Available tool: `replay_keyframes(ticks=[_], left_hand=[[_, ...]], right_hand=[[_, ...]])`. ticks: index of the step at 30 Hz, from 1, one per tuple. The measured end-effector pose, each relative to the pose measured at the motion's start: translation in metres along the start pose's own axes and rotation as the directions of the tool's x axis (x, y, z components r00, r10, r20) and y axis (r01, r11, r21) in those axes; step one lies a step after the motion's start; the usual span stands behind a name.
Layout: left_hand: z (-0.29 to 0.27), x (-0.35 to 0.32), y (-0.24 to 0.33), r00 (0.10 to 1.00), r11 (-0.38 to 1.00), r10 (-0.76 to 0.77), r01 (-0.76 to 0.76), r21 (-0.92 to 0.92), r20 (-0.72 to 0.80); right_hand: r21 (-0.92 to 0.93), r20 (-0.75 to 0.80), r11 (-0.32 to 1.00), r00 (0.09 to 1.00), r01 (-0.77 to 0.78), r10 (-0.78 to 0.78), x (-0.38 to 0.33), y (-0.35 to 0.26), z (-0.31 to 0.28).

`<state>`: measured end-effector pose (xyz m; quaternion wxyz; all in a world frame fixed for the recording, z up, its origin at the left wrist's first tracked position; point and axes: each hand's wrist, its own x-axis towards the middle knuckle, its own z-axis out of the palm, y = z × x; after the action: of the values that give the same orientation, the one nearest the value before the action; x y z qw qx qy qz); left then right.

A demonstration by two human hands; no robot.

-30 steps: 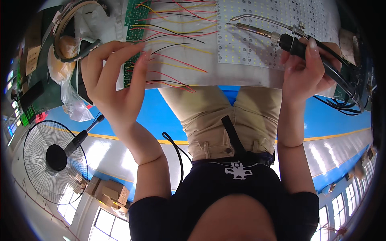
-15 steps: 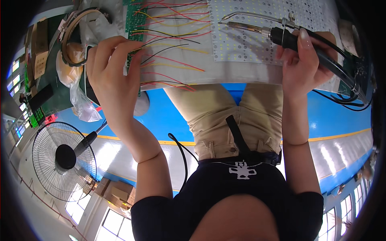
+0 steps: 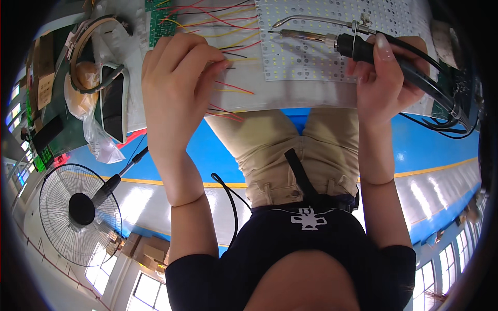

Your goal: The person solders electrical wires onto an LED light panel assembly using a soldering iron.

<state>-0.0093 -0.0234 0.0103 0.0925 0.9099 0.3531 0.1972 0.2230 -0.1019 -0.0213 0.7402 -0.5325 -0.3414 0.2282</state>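
Observation:
My right hand (image 3: 386, 78) is wrapped around a soldering iron (image 3: 358, 47), which has a curved metal solder-feed tube (image 3: 311, 18) clamped along it. The iron's tip points left, over a white LED panel (image 3: 295, 65) covered in small yellowish dots. My left hand (image 3: 174, 85) is bent over the bundle of thin red, black and yellow wires (image 3: 236, 88), thumb and index fingertips together. A short black wire end sticks out past those fingertips; the rest of it is hidden behind the hand. Beyond the hand lies a green circuit board (image 3: 160, 26), partly covered.
A phone-like flat device (image 3: 114, 111), a ring-shaped hoop (image 3: 75, 57) and a plastic bag (image 3: 98, 137) lie on the left. Black cables (image 3: 441, 127) trail off at the right. A standing fan (image 3: 81, 208) is at the lower left. The table's near edge borders my lap.
My left hand has moved right, off the circuit board's edge to the wires' free ends, where a black wire end has shifted nearer me. My right hand keeps its hold on the iron.

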Motion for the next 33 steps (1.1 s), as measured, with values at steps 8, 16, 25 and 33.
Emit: replay_keyframes(ticks=[8,16,25,33], left_hand=[[0.024,-0.014,0.003,0.983,0.997,-0.068,0.061,-0.043,-0.173],[0.027,-0.016,0.012,0.968,0.991,-0.128,0.114,-0.077,-0.217],[0.028,-0.018,0.011,0.953,0.983,-0.167,0.141,-0.120,-0.252],[0.035,-0.016,0.003,0.953,0.993,-0.098,0.074,-0.091,-0.288]], right_hand=[[-0.134,-0.036,0.989,0.998,-0.065,0.061,-0.003,0.001,-0.001],[-0.154,0.030,0.988,1.000,-0.002,0.007,-0.002,0.002,-0.001],[-0.253,0.086,0.967,0.996,0.035,-0.014,0.000,0.002,-0.005],[-0.087,0.164,0.994,0.985,0.067,-0.052,0.005,0.004,-0.005]])
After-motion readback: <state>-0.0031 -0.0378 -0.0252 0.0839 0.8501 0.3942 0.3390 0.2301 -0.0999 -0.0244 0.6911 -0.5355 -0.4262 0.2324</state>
